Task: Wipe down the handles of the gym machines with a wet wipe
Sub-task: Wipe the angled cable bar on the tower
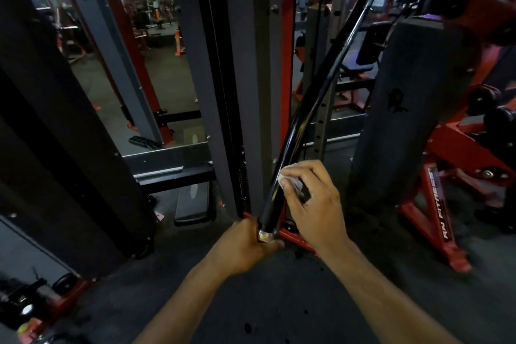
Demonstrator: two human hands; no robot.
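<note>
A person is cleaning a long black shiny metal pull-down bar [315, 98] in a gym. The bar runs slantwise, from its low end near the person up and away to the right, where it hangs at the top of the machine. So its long line goes from bottom middle to top right.

The left hand [245, 246] is curled round the low end of the bar, by the silver cap [265, 235], and holds it steady. Just above that is the dull black grip part [268, 218].

The right hand [310, 198] is a little higher up the bar. Its fingers are bent and pinch a small white wet wipe [287, 176] against the right side of the bar. The wipe touches the bar just above the grip part.

I think the wiping is partly done at best. The grip part lies between the two hands, below the wipe and close to the right hand. The right hand is the one with the wipe, so it would slide along the bar's long line. The left hand covers the very end, so that bit may get missed.

Behind the bar stands a tall grey cover with a black slot [220, 86] and a red frame post [287, 58]
</note>
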